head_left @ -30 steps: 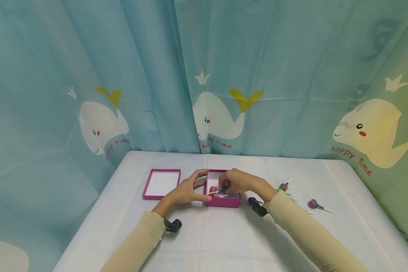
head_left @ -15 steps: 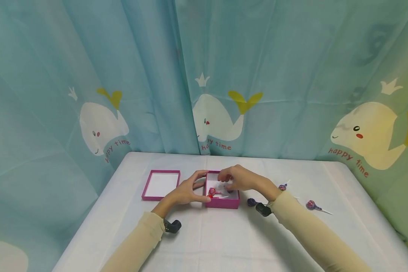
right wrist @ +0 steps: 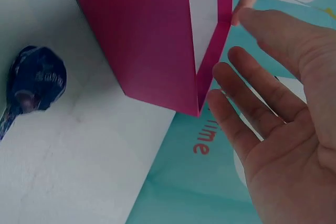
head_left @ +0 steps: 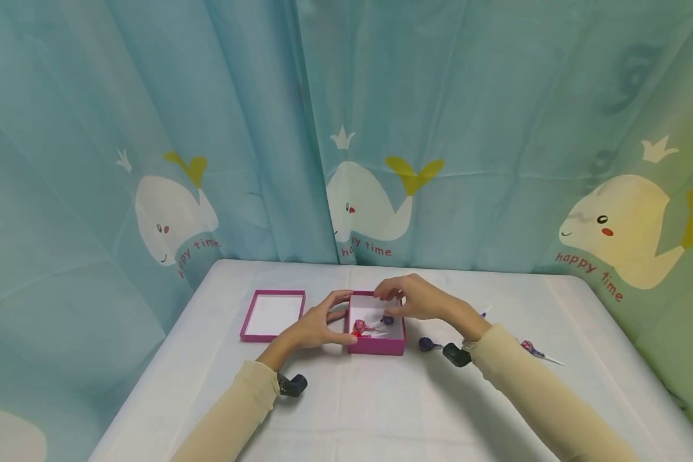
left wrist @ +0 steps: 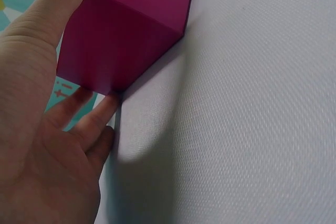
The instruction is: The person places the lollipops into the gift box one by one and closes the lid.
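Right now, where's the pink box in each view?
Head: box just right of centre, below the middle.
Left wrist: box at the top, left of centre.
Right wrist: box at the top, near centre.
Shared landmark: the teal curtain.

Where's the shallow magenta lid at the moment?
In the head view, the lid lies on the white table, left of centre, just left of the left hand and the magenta box.

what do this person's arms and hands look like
The left sleeve and right sleeve are plain pale beige. A small black gadget shows by the end of each sleeve. The left hand and right hand are bare, with no gloves.
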`<act>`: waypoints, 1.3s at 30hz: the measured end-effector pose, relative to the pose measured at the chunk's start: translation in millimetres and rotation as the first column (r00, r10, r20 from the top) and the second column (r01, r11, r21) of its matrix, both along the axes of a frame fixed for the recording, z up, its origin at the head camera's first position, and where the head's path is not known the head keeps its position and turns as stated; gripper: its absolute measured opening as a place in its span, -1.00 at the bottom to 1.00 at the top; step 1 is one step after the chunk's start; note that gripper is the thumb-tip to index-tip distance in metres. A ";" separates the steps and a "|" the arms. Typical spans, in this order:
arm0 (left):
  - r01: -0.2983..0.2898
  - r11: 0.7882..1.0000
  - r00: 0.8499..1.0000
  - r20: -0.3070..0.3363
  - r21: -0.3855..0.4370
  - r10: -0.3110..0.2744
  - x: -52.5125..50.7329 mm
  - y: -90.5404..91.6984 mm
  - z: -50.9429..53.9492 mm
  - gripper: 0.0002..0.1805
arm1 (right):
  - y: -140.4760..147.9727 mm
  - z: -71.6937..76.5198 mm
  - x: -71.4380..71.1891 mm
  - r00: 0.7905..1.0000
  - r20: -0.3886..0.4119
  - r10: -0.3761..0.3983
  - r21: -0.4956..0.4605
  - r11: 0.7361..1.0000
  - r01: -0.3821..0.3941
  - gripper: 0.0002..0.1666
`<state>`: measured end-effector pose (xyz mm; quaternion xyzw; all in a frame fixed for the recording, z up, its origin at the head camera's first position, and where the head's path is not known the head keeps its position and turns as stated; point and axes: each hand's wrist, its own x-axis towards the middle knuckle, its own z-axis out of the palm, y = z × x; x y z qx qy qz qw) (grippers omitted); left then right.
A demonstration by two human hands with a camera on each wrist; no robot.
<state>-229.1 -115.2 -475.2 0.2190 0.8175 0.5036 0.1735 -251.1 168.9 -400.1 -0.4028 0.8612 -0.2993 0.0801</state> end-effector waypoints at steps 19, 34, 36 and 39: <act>0.008 1.000 1.000 -0.007 0.013 -0.008 -1.7 -0.6 -3.3 0.07 | 50.0 4.3 23.7 0.993 -0.068 -0.097 -0.062 0.994 0.093 -0.28; 0.004 1.000 1.000 -0.009 0.022 -0.004 -3.1 -0.3 -2.7 0.10 | 85.0 -24.5 41.0 0.990 0.009 -0.141 -0.147 0.979 0.141 -0.20; 0.005 1.000 1.000 -0.007 0.024 -0.005 -3.3 -0.2 -3.5 0.10 | 86.3 -29.3 41.9 0.990 0.027 -0.136 -0.152 0.979 0.139 -0.20; 0.005 1.000 1.000 -0.008 0.026 -0.005 -3.4 -0.1 -4.4 0.10 | 87.1 -36.2 42.1 0.990 0.065 -0.129 -0.164 0.977 0.138 -0.22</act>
